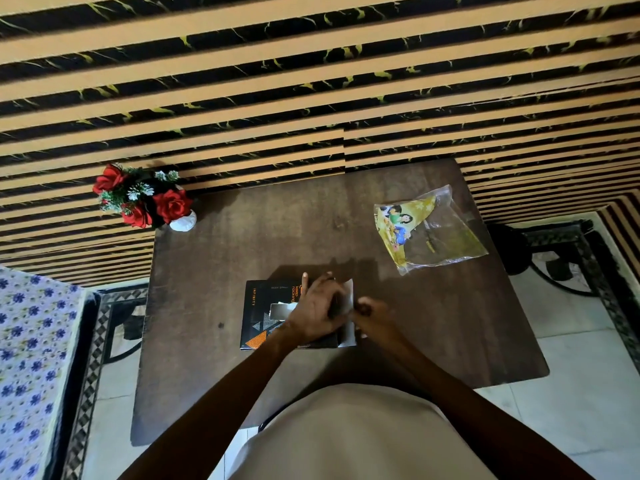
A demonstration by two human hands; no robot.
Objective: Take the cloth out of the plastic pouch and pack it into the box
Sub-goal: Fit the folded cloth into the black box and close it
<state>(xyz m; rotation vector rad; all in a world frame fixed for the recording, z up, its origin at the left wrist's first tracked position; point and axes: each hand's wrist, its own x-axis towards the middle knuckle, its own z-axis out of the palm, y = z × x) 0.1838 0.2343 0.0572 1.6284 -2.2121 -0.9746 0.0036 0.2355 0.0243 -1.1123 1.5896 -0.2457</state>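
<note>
A flat black box [258, 313] with orange print lies on the dark wooden table [242, 244], near its front middle. My left hand [317, 311] rests flat on top of the box, fingers spread. My right hand [372, 318] is at the box's right end, fingers pinched on its white end flap [348, 332]. A clear plastic pouch [446, 233] lies at the table's far right, holding a yellow printed cloth [401, 220]. Both hands are well away from the pouch.
A white vase of red artificial roses [145, 199] stands at the table's back left corner. A striped wall rises behind the table. A floral-covered bed [24, 358] is at the left. A dark stool [509, 247] stands to the right on the tiled floor.
</note>
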